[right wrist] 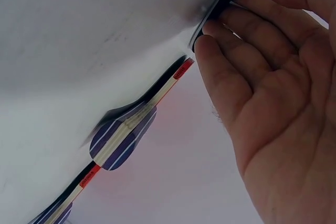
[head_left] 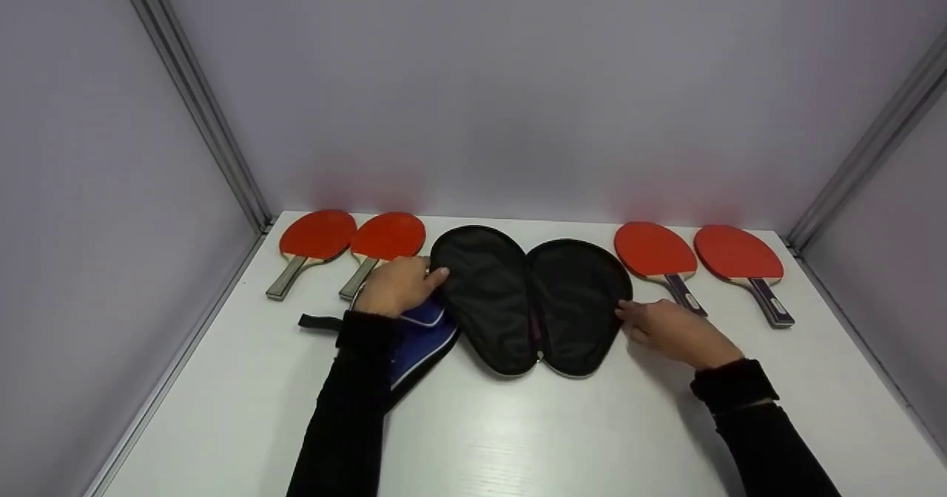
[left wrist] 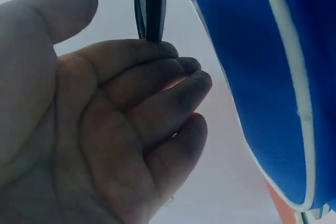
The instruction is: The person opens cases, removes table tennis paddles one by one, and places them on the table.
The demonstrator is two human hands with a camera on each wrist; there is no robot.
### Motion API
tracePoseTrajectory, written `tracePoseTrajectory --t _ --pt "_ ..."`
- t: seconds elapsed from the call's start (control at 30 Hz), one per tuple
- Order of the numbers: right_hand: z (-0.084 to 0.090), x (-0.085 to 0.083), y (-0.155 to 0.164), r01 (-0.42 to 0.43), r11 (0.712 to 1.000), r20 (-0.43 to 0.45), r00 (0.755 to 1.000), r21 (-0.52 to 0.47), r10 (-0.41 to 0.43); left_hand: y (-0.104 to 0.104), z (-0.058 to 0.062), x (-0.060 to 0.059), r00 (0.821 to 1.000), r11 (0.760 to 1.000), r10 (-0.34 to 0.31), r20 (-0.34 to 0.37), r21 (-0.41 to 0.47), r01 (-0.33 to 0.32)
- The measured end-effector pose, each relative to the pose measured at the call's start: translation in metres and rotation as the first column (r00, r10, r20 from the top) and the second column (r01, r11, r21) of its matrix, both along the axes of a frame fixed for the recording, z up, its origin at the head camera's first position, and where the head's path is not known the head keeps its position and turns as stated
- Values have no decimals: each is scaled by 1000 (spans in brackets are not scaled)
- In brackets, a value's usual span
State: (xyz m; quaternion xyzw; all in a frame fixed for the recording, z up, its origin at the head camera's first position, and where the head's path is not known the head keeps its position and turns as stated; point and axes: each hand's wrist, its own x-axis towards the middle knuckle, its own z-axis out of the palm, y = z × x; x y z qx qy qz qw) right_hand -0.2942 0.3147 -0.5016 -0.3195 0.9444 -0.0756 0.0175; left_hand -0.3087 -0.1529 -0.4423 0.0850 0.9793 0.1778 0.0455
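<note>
A black table tennis paddle case lies unfolded in the middle of the table, its two dark inner halves facing up and joined along a zipped seam. At its left edge is my left hand, fingers loosely extended and touching the rim, thumb held apart in the left wrist view. My right hand touches the right half's outer edge with its fingertips; in the right wrist view the fingers lie fairly straight against the rim. Under my left forearm sits a blue paddle case with white piping, partly hidden.
Two red paddles with grey handles lie at the back left, the outer paddle beside the inner paddle. Two red paddles with purple handles lie at the right: a nearer one and an outer one. Pale walls enclose the white table.
</note>
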Motion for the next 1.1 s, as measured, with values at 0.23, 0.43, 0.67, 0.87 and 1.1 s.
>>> tracePoseTrajectory --t 0.23,0.43,0.67,0.87,1.1 --pt "1 1 3 -1 999 29 1000 -37 2 3 12 1 995 997 -66 -81 33 69" --pt "3 4 2 3 998 80 997 -67 2 9 23 6 982 991 -115 -149 50 124" --pt "9 12 -6 -24 997 91 995 -70 30 13 26 7 962 974 -189 -198 91 210" --pt "12 16 -12 -35 997 102 994 -71 43 17 23 4 948 954 -241 -210 128 271" --pt "14 19 -17 -28 996 138 990 -83 40 31 9 -1 931 929 -288 -225 172 329"
